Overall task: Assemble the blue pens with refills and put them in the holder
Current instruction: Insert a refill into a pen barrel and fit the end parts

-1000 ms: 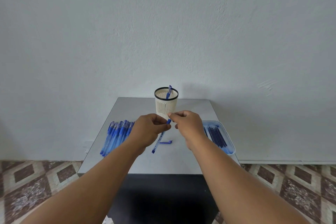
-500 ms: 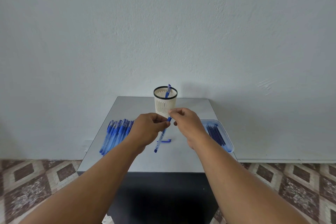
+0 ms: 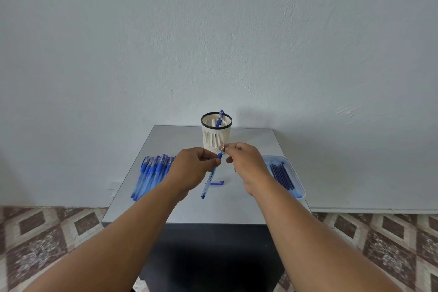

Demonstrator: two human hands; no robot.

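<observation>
Two bare hands meet over the middle of a grey worktop, working on one blue pen. The left hand has its fingers curled round the pen's upper barrel, with the rest of the pen slanting down toward 7 o'clock. The right hand pinches the pen's top end between thumb and fingertip. This looks like the fitting step, with tip or refill being seated; which part cannot be told. The next move likely calls for finishing that, capping the pen, then lifting it to the holder, a slatted cup at 12 o'clock just beyond the hands, with one pen already standing in it. A loose blue cap lies on the worktop just below the hands. At 9 o'clock lies a row of pens; at 3 o'clock a tray holds dark refills. Nothing blocks the way to the holder.
</observation>
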